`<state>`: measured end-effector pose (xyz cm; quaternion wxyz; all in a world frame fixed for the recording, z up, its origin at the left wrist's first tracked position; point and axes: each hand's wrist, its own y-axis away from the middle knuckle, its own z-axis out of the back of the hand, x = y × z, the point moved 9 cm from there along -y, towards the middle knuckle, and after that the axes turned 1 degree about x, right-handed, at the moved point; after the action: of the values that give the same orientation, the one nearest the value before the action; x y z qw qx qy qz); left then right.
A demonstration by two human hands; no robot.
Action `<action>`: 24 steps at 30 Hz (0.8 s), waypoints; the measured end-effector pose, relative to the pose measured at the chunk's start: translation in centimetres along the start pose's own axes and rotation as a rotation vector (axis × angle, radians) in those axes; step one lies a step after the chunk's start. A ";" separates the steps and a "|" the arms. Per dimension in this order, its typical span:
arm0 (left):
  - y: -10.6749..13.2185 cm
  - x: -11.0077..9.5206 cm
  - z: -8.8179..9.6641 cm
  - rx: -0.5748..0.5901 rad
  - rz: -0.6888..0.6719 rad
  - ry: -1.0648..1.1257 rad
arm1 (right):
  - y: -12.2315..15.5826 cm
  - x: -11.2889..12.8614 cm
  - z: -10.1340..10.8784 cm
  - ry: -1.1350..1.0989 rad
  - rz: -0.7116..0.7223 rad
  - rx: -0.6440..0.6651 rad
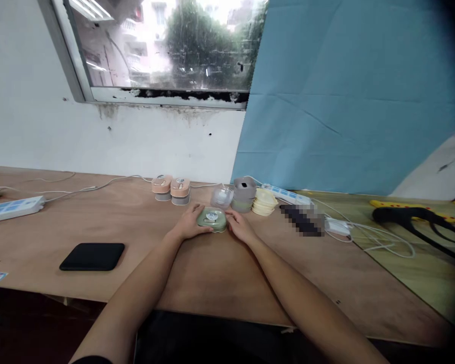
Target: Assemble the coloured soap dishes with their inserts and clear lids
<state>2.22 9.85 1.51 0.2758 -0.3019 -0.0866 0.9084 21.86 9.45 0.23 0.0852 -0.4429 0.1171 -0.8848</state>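
Note:
A small green lidded box [211,219] with a clear top and a round white label lies on the wooden table, between my two hands. My left hand [190,222] grips its left side, thumb along the near edge and fingers at the far corner. Against its right side are the curled fingers of my right hand [239,225]. Just behind the box are clear plastic pieces [222,196], a stack of grey containers [244,192] and a stack of pale yellow ones [264,202]. Two peach-and-grey lidded boxes [180,191] stand to the back left.
A black flat device [92,256] lies at left. White power strips [15,209] sit at the far left and along the back right, with cables trailing. A blurred dark object [302,220] and a white adapter [337,226] lie at right, near a black strap-like object [413,217].

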 end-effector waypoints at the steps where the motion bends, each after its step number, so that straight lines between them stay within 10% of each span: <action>1: 0.0 0.1 -0.2 0.010 -0.001 0.021 | 0.0 0.2 -0.2 0.014 0.009 0.016; 24: -0.1 -0.6 -0.5 0.033 -0.017 -0.023 | 0.5 2.7 -0.5 0.192 0.067 0.167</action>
<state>2.97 9.66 1.41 0.2876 -0.2860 -0.0777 0.9107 19.89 8.32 1.89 0.1399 -0.3431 0.0652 -0.9265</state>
